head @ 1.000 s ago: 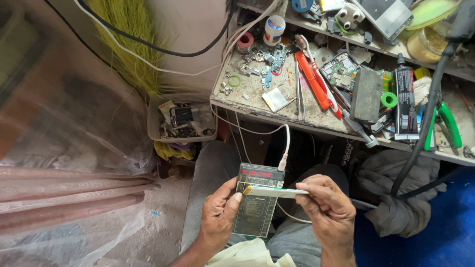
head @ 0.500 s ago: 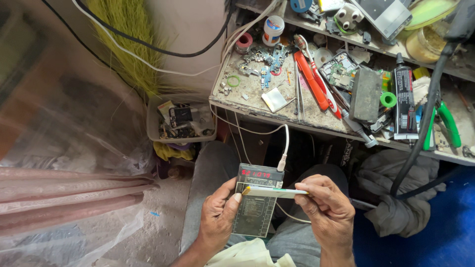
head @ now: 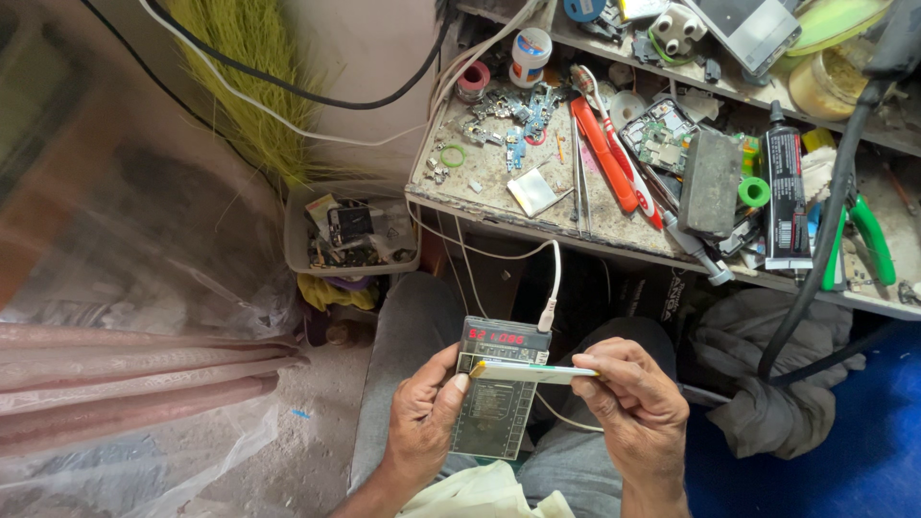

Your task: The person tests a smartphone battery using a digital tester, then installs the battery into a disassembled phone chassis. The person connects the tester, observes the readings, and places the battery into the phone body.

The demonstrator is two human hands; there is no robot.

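Observation:
My left hand (head: 429,422) grips a flat dark tester board (head: 497,411) with a lit red number display at its top, held over my lap. A white cable (head: 554,288) plugs into the board's top right corner. My right hand (head: 638,408) pinches a thin white flat battery (head: 532,372) by its right end and lays it edge-on across the board just below the display. My left thumb touches the battery's left end.
A cluttered, dusty workbench (head: 499,206) lies ahead with circuit boards, red-handled tools (head: 604,153), a grey block (head: 711,182), a black tube (head: 785,197) and green pliers (head: 863,235). A tray of parts (head: 350,235) sits below left; plastic sheeting covers the left.
Both hands stay on the board and battery with almost no shift. The battery remains across the board under the display.

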